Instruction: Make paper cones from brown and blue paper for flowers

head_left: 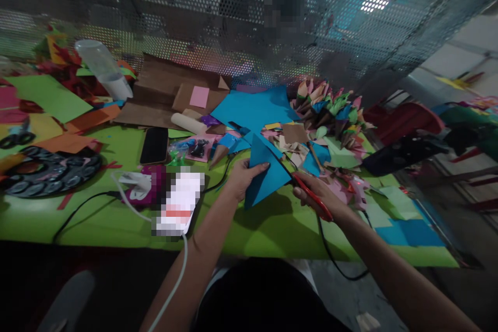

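Note:
My left hand (241, 179) pinches a blue sheet of paper (268, 179), its thumb pressed flat on the front. Red-handled scissors (313, 198) are gripped in my right hand (321, 192), and their dark blades lie along the sheet's upper right edge. Whether the blades are parted is hard to see. Behind the held sheet, a larger blue sheet (254, 106) lies on the table. Paper scraps in several colours, with a small brown paper cone (219, 154), lie just beyond my hands.
The green-covered table (241, 236) holds a lit phone (181, 202) on a white cable, a dark phone (154, 145), a purple power adapter (143, 189), and a pink glue gun (358, 189). Paper cone flowers (330, 104) cluster at the back right. A clear bottle (103, 67) leans at the left.

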The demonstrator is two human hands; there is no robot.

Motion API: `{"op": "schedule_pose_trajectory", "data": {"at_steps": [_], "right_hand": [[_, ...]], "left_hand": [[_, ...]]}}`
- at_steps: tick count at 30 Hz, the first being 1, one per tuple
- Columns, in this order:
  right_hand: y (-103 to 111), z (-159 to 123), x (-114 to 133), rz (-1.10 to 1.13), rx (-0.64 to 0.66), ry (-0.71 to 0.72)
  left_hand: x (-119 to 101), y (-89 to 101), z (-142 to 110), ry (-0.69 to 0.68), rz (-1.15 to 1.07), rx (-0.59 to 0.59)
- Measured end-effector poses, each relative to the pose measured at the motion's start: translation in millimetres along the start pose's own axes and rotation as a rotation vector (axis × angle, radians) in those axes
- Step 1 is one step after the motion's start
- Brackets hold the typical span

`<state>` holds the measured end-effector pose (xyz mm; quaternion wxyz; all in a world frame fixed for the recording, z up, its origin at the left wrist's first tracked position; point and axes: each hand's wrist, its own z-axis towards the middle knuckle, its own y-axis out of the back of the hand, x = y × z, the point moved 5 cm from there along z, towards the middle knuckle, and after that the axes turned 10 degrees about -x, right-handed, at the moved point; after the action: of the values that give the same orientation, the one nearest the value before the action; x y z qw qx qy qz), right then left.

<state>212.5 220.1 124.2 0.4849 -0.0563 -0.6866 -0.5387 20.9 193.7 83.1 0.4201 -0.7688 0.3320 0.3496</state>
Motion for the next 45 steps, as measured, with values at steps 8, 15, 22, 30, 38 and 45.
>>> {"op": "schedule_pose_trajectory", "data": {"at_steps": [8, 15, 22, 30, 38, 45], "right_hand": [[-1.7, 3.3, -3.4, 0.066, -0.084, -0.083], [-7.6, 2.0, -1.0, 0.138, -0.081, -0.152], [-9.0, 3.3, -5.0, 0.200, -0.139, -0.195], [0.3, 8.2, -10.8, 0.307, -0.178, -0.266], [25.2, 27.3, -10.4, 0.463, -0.465, -0.191], [15.8, 58.2, 11.6, 0.629, -0.314, -0.140]], "left_hand": [[1.7, 0.3, 0.8, 0.009, 0.010, -0.002], [2.5, 0.3, 1.0, 0.012, 0.006, -0.006], [3.1, 1.1, 1.4, 0.019, -0.002, -0.020], [2.3, 2.2, 1.0, 0.016, 0.006, -0.027], [3.4, -2.9, -3.7, 0.069, 0.024, 0.046], [7.8, -8.8, -8.2, 0.125, 0.128, 0.148]]}}
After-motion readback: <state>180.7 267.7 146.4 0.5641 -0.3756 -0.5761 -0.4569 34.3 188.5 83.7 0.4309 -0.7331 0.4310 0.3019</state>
